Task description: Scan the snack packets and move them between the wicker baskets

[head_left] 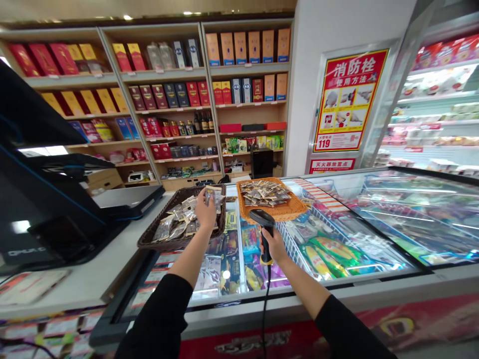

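Observation:
My left hand (206,209) reaches over the dark brown wicker basket (149,243), its fingers closed on a small packet (214,193). Several similar small packets (175,219) lie heaped in that basket under and beside the hand. In my right hand (275,245) is a black handheld barcode scanner (263,218), held by its grip, with a cable (265,304) hanging down from it. The scanner's head is just in front of the orange wicker basket (295,212), which holds a pile of small packets (265,193).
Both baskets rest on a glass-topped chest freezer (359,271) filled with packaged goods. A counter at left carries a scale (129,199) and a dark screen device (45,209). Shelves (172,112) of boxes and bottles stand behind. A red sign (344,99) hangs at the right.

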A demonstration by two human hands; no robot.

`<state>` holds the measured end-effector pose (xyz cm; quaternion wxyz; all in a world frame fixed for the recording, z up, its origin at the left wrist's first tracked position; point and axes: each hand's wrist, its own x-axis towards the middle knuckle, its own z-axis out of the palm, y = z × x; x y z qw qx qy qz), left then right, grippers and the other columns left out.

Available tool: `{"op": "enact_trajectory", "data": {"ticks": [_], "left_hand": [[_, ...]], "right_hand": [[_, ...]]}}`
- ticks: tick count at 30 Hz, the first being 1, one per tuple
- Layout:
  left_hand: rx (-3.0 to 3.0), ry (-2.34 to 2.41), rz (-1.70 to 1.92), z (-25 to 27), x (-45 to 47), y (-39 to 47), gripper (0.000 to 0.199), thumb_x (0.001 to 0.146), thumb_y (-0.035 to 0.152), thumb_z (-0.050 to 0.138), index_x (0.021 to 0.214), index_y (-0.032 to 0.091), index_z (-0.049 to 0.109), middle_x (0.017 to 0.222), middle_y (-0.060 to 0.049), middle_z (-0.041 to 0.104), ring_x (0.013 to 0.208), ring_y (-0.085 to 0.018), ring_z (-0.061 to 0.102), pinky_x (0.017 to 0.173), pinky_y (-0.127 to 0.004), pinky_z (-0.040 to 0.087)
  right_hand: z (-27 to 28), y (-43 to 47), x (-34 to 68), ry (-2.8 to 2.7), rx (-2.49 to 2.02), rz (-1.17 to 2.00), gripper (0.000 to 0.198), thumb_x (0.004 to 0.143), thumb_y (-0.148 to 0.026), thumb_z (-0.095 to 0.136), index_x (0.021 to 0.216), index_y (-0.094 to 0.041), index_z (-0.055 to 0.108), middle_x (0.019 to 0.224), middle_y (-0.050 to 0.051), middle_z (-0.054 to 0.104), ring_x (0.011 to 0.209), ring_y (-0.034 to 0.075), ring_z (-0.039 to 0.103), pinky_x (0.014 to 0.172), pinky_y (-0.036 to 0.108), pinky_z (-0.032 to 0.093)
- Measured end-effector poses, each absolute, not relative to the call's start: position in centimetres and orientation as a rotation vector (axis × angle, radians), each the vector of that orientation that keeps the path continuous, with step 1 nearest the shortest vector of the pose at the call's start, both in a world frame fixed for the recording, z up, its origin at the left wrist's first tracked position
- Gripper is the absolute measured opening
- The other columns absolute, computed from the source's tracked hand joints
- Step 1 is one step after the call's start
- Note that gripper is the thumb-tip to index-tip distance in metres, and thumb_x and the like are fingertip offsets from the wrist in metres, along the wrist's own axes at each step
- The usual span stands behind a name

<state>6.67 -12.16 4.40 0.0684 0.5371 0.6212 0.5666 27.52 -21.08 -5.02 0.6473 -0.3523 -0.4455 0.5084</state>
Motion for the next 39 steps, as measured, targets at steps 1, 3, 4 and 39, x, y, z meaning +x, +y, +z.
{"op": "enact_trajectory", "data": {"ticks": [1,3,4,39], "left_hand": [[1.647,2.033,1.617,4.8,5.6,-12.9,0.048,0.085,0.028,0.051,0.133,0.023,0.049,0.116,-0.012,0.061,0.11,-0.03,0.055,0.094,-0.042,0.042],[1.678,2.313,1.446,5.4,4.0,-14.1,0.053,0.079,0.021,0.057,0.132,0.023,0.052,0.126,-0.016,0.054,0.12,-0.036,0.046,0.098,-0.052,0.036],[1.7,2.394,1.392,5.5,3.6,-14.5,0.054,0.077,0.018,0.058,0.131,0.022,0.053,0.13,-0.017,0.05,0.123,-0.038,0.042,0.099,-0.055,0.033],[1.93,1.522,0.824,3.6,20.3,-3.3,0.014,0.073,0.03,0.068,0.075,0.016,0.066,0.079,-0.009,0.07,0.085,-0.027,0.066,0.075,-0.033,0.051]], "right_hand": [[-5.0,-21.1,27.5,-1.021,-0.795,1.155,0.042,0.072,-0.058,0.065,0.083,-0.02,0.05,0.05,-0.007,0.051,0.033,0.009,0.044,0.031,0.021,0.036],[-5.0,-21.1,27.3,-1.038,-0.787,1.154,0.042,0.072,-0.058,0.064,0.082,-0.019,0.051,0.05,-0.007,0.051,0.032,0.009,0.044,0.031,0.021,0.035],[-4.9,-21.1,27.3,-1.038,-0.788,1.153,0.043,0.072,-0.059,0.064,0.082,-0.019,0.051,0.05,-0.007,0.051,0.032,0.009,0.044,0.031,0.021,0.035],[-5.0,-16.5,37.7,-0.733,-0.945,0.972,0.037,0.07,-0.055,0.064,0.077,-0.021,0.051,0.044,-0.008,0.051,0.029,0.011,0.043,0.029,0.023,0.034]]}}
